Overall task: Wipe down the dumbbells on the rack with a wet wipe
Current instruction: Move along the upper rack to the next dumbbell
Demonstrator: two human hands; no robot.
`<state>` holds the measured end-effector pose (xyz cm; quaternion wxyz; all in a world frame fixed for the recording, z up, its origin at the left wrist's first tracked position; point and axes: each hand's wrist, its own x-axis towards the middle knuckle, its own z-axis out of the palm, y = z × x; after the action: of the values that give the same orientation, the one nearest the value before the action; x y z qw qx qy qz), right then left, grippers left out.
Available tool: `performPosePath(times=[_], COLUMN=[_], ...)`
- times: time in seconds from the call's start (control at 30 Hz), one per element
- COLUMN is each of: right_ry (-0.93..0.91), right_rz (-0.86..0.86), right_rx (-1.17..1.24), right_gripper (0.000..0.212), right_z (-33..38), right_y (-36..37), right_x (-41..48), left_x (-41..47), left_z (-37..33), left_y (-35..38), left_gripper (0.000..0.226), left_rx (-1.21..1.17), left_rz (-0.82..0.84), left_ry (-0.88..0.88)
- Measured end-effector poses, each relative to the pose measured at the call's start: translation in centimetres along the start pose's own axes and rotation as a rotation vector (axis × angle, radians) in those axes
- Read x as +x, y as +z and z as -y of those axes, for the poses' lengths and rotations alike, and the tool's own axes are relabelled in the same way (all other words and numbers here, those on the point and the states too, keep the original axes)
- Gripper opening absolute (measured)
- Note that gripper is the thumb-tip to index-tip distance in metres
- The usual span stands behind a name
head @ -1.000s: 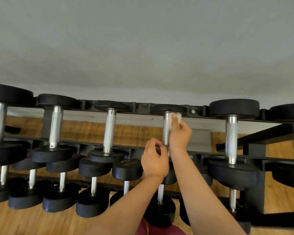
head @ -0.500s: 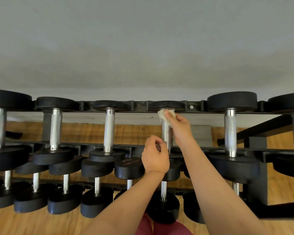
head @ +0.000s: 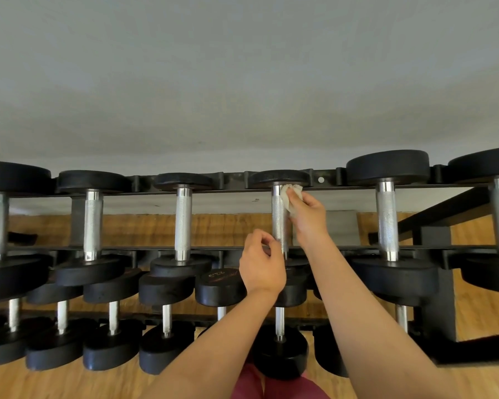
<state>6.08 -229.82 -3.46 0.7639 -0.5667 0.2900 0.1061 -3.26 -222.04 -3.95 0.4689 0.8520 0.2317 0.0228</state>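
Your right grip [head: 310, 217] is closed on the wet wipe [head: 292, 197]: the fingers curl round the crumpled white wipe and press it against the right side of a chrome handle [head: 279, 223]. The contact point is at the far end of the handle, just below the far head [head: 278, 178] of that dumbbell.

The dumbbell lies across the top tier of the rack [head: 326, 180], fourth from the left in the visible row, with its handle running from near to far.

Your left grip [head: 261, 263] sits at the near end of the same handle, on its left side. Its fingers are curled, with thumb and forefinger tips close to the chrome. You cannot tell from this view whether they touch or hold the handle.

Neighbouring dumbbells rest on the same tier to either side; the one on the right [head: 388, 220] has larger heads. A lower tier holds smaller dumbbells [head: 219, 286], packed closely side by side.

The rack stands on a wooden floor [head: 487, 312] against a plain grey wall [head: 242, 82].
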Motion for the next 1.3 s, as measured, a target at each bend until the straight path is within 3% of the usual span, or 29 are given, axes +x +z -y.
performPosePath(times=[0.17,0.37,0.5,0.63,0.77,0.97,1.2,1.3], right_ry=[0.0,-0.047,-0.021,-0.049,-0.044,-0.042,-0.089,-0.069], right_rz=[0.117,0.011,0.129,0.045,0.115,0.03,-0.013,0.053], right_rx=[-0.14,-0.097,-0.16,-0.117,-0.151,-0.035,-0.094,-0.117], right_gripper=[0.019,0.012,0.007,0.01,0.012,0.013,0.019,0.015], right_z=[-0.5,-0.5,-0.2,-0.5,-1.2,-1.6,-1.6,-2.0], right_y=[-0.5,-0.8,-1.0,-1.3,-0.9,-0.3,-0.6,-1.1], right_x=[-0.3,-0.3,-0.4,-0.3,-0.5,-1.1,-1.0,-1.2], left_x=[0.0,0.0,0.1,0.0,0.1,0.1,0.1,0.1], left_z=[0.0,0.1,0.0,0.0,0.1,0.2,0.3,0.2], left_y=[0.1,-0.1,-0.1,-0.1,0.0,0.0,0.0,0.0], left_gripper=[0.013,0.014,0.014,0.014,0.014,0.014,0.014,0.016], left_rx=[0.002,-0.014,0.008,0.011,-0.004,-0.008,-0.009,-0.017], left_rz=[0.003,0.011,0.008,0.008,0.007,-0.001,0.006,0.01], left_ry=[-0.003,-0.01,-0.008,-0.002,0.005,0.007,0.008,0.007])
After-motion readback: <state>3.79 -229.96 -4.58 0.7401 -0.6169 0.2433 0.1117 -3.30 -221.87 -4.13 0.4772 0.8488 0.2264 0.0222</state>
